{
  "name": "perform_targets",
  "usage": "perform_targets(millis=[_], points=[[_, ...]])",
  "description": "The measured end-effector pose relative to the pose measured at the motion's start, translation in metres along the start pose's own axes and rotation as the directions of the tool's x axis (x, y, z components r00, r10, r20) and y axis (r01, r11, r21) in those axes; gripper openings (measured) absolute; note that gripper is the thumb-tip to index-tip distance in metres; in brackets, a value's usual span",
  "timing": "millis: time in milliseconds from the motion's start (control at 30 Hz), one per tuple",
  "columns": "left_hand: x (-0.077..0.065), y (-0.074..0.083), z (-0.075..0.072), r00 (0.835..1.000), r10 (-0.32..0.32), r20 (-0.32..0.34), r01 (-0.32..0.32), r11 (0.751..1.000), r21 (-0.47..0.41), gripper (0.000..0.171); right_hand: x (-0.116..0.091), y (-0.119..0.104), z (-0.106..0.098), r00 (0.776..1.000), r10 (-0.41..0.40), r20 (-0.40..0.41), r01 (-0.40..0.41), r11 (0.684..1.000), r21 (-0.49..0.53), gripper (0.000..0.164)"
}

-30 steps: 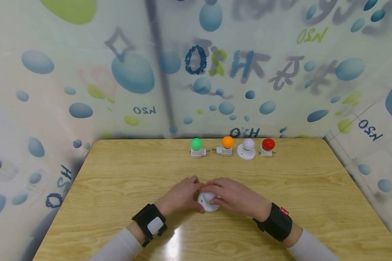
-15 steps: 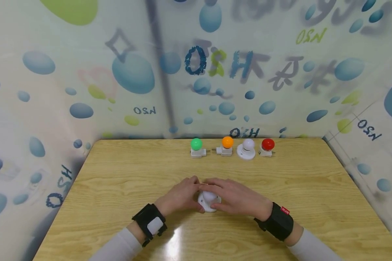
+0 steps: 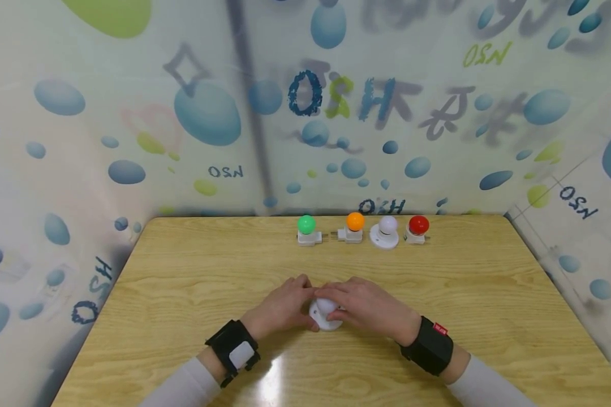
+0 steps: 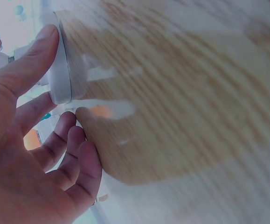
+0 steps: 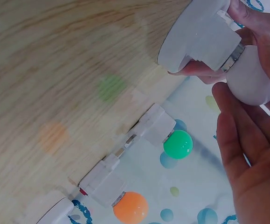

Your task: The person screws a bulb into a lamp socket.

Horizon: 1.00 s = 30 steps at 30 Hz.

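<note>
At the near middle of the table, a white round light bulb (image 5: 249, 81) sits in a white lamp holder (image 5: 190, 39) with a flat round base. A strip of metal screw thread shows between bulb and holder in the right wrist view. My left hand (image 3: 281, 305) grips the base's rim (image 4: 60, 70) between thumb and index finger, the other fingers curving beside it. From the right, my right hand (image 3: 371, 306) holds the bulb between thumb and fingers, covering part of it in the head view.
Along the table's (image 3: 209, 254) back edge stand a green bulb (image 3: 306, 225) and an orange bulb (image 3: 355, 221) in plug sockets, a white bulb (image 3: 388, 225) in a round holder and a red bulb (image 3: 418, 225) in a plug socket. A patterned curtain (image 3: 265, 141) hangs behind.
My right thumb and fingers open slightly and shift on the bulb half a second ago, then close round it again. The left hand and the holder stay in place.
</note>
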State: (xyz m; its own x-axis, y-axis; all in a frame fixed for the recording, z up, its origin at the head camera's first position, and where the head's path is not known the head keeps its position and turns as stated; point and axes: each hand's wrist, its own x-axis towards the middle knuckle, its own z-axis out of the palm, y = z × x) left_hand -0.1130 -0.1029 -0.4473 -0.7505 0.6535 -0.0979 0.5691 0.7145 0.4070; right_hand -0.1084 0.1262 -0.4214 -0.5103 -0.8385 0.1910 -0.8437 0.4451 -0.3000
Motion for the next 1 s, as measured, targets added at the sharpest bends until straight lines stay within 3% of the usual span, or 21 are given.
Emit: perform_targets(millis=[333, 533, 700, 867, 1000], points=[[-0.001, 0.0, -0.001, 0.999, -0.031, 0.036, 0.032, 0.999, -0.025, 0.072, 0.001, -0.002, 0.004, 0.999, 0.033, -0.024, -0.033, 0.999, 0.003, 0.048], [0.001, 0.0, -0.005, 0.996, -0.051, 0.067, 0.054, 0.997, -0.046, 0.075, 0.0, 0.0, 0.004, 0.999, 0.033, 0.019, -0.034, 0.999, 0.043, 0.052], [0.005, 0.0, -0.007, 0.996, -0.024, 0.081, 0.029, 0.998, -0.062, 0.08, -0.002, 0.001, 0.002, 0.999, 0.015, 0.042, -0.019, 0.995, 0.094, 0.048], [0.009, -0.002, -0.005, 0.998, 0.022, 0.064, -0.018, 0.998, -0.055, 0.074, -0.002, 0.0, 0.0, 0.998, 0.006, 0.059, -0.013, 0.992, 0.129, 0.047], [0.011, -0.002, -0.003, 0.998, 0.03, 0.047, -0.027, 0.998, -0.051, 0.074, -0.004, 0.001, 0.001, 0.999, -0.023, 0.025, 0.02, 0.993, 0.117, 0.046]])
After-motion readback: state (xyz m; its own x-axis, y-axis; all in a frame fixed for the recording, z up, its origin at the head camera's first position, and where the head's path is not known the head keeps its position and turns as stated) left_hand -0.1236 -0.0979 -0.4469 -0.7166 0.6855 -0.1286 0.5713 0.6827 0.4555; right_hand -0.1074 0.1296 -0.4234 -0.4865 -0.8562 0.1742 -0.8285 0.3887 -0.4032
